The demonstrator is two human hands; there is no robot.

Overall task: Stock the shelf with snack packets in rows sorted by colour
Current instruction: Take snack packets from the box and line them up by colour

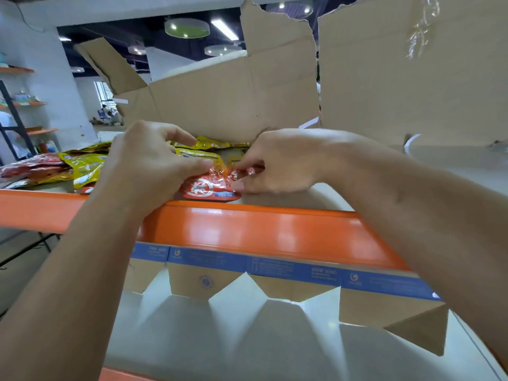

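Note:
A red snack packet [209, 188] lies on the shelf just behind the orange front rail [247, 229]. My left hand [148, 163] pinches its top edge from the left. My right hand [283, 163] pinches the same edge from the right. Yellow packets [198, 154] lie right behind it, partly hidden by my hands. Further left sit another yellow packet [83, 167] and a pile of red packets [33, 167].
Torn cardboard sheets [233, 100] stand along the back of the shelf. A cardboard strip with a blue band [275, 270] hangs under the orange rail over the lower shelf [220, 339]. Another rack [16, 111] stands at the far left.

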